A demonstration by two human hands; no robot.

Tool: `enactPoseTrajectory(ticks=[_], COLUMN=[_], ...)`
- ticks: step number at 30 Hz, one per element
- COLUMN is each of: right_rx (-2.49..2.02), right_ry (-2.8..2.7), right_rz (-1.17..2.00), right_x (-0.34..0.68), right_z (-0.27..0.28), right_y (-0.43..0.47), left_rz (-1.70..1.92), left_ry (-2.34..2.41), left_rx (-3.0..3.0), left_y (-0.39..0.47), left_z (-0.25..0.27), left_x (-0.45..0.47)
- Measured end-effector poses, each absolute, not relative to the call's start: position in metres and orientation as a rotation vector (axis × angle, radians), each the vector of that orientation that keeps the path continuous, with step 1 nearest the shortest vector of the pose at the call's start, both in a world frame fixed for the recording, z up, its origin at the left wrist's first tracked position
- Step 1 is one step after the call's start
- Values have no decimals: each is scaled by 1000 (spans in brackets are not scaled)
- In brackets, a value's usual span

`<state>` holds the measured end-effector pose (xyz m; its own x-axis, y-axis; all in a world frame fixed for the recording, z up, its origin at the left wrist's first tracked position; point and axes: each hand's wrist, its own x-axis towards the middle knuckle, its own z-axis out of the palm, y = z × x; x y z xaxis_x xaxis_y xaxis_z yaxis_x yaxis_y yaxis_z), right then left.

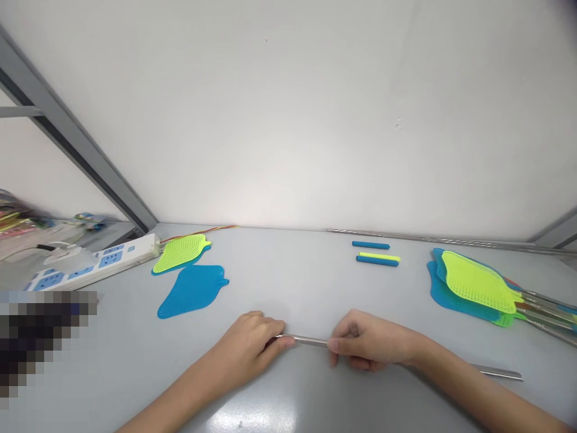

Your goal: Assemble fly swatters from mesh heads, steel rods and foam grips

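Observation:
My left hand point(255, 340) is closed on one end of a thin metal rod point(311, 341), thumb in front and fingers behind. My right hand point(369, 340) pinches the same rod a short way to the right, between thumb and fingertips. A short bright stretch shows between the two hands. From behind my right forearm a metal piece point(501, 373) sticks out, lying in line with the rod; I cannot tell whether it is the same rod. A blue fly swatter head point(193, 291) lies loose beyond my left hand, with a yellow-green swatter head point(183, 251) behind it.
Two blue sticks point(371, 245) and a yellow one point(378, 256) lie towards the back. Several swatters with metal handles point(480, 282) are piled at the right. Long thin rods point(433, 238) run along the wall. A power strip point(97, 264) with a plug is at the left.

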<state>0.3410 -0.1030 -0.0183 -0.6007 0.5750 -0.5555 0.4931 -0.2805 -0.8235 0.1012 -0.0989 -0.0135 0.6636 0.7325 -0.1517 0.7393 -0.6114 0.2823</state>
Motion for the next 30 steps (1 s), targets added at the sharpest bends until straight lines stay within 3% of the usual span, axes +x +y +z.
enactPoseTrajectory(ticks=[30], right_rx=[-1429], right_ry=[-1748], right_rz=[2090], right_x=[338], right_z=[-15], right_y=[-107], left_rz=[45], left_ry=[1131], left_rx=[2616], left_y=[-104], left_z=[-20], left_x=[105])
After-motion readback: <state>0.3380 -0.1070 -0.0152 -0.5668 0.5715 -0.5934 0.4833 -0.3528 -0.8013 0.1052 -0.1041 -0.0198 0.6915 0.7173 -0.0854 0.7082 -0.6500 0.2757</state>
